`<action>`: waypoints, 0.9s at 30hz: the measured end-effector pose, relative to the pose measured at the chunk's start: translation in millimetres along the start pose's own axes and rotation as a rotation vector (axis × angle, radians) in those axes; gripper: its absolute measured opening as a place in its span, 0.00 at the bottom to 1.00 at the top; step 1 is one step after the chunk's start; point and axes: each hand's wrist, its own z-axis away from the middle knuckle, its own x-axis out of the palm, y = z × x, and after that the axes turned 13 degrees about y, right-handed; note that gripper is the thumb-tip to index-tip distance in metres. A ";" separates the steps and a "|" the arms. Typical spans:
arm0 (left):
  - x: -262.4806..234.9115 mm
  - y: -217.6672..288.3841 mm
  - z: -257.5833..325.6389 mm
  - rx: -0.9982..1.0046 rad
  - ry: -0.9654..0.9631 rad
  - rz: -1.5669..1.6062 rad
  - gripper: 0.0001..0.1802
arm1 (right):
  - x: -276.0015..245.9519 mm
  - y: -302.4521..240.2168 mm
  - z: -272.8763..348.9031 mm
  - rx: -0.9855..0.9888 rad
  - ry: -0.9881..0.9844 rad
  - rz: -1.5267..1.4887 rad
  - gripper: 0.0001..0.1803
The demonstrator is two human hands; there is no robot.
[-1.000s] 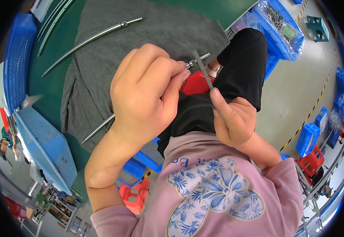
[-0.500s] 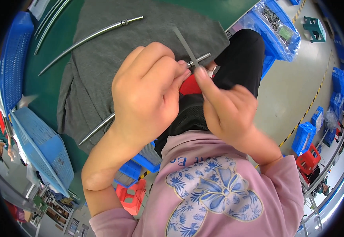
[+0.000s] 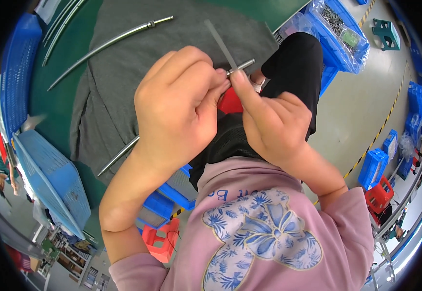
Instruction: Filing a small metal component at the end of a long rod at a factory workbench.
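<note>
A slim shiny metal tube (image 3: 247,63) is pinched in my closed left hand (image 3: 174,104). Its narrow end sticks out past the fingertips, and its long tapering part shows again beyond my wrist at lower left. My right hand (image 3: 276,119) is closed on a thin flat grey strip, perhaps a file (image 3: 219,41), with the thumb along it. The strip lies across the tube's narrow end, close to my left fingertips. A second curved tube (image 3: 106,47) with a collar near its thin end rests on a dark grey cloth (image 3: 119,97), beyond my left hand.
The cloth covers part of a green table (image 3: 56,104). More metal tubes (image 3: 58,39) lie at the far left. Blue perforated baskets (image 3: 58,182) stand along the left. At the upper right, a blue bin (image 3: 339,36) holds small metal parts in plastic. A green stool (image 3: 385,35) stands beyond it.
My right hand and the strip have shifted up and left across the tube. My left hand and the tube's end have risen slightly.
</note>
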 end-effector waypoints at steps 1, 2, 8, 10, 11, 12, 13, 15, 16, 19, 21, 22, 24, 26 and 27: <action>3.4 -0.7 2.9 -0.018 0.048 0.014 0.10 | -6.5 0.0 8.1 -0.008 -0.033 0.014 0.29; 5.1 -1.3 4.4 -0.035 0.095 0.030 0.10 | -14.0 -0.2 18.6 -0.015 -0.067 0.029 0.29; -0.4 -1.0 2.7 0.005 0.003 -0.034 0.09 | -38.4 20.3 38.4 0.158 0.090 -0.085 0.26; 0.5 -1.2 2.1 0.011 0.005 -0.035 0.09 | -25.4 21.2 14.5 0.189 0.123 -0.055 0.26; 0.8 -1.1 1.8 0.012 0.009 -0.038 0.09 | -14.0 23.6 5.8 0.177 0.197 -0.069 0.22; -1.9 -1.3 2.2 0.016 0.011 -0.043 0.09 | -2.4 16.8 -5.4 0.174 0.201 -0.073 0.22; -2.2 -1.7 1.0 0.018 0.011 -0.035 0.09 | 7.8 9.1 -17.5 0.221 0.230 -0.086 0.21; -0.9 -2.1 -0.8 0.023 0.009 -0.025 0.09 | 24.6 4.9 -26.7 0.226 0.263 -0.070 0.18; 0.8 -1.4 -0.9 -0.006 0.023 -0.010 0.09 | 32.1 6.7 -26.3 0.183 0.266 -0.041 0.18; -1.4 -1.0 -1.5 -0.030 -0.005 0.000 0.09 | 43.9 15.6 -22.9 0.207 0.357 -0.086 0.16; -4.2 -0.2 -2.6 -0.029 -0.043 -0.008 0.08 | 36.1 10.0 -26.2 0.434 0.373 -0.163 0.15; -5.6 0.5 -2.9 -0.040 -0.059 -0.007 0.07 | 32.3 13.7 -26.5 0.377 0.376 -0.065 0.15; -6.7 1.1 -3.7 -0.053 -0.073 -0.004 0.07 | 32.7 23.0 -26.2 0.377 0.355 -0.087 0.14; -6.1 0.9 -4.7 -0.051 -0.087 -0.002 0.06 | 31.1 23.2 -23.6 0.424 0.361 -0.138 0.14; -6.5 -0.2 -4.4 -0.051 -0.085 -0.003 0.06 | 30.8 22.2 -22.4 0.472 0.371 -0.192 0.14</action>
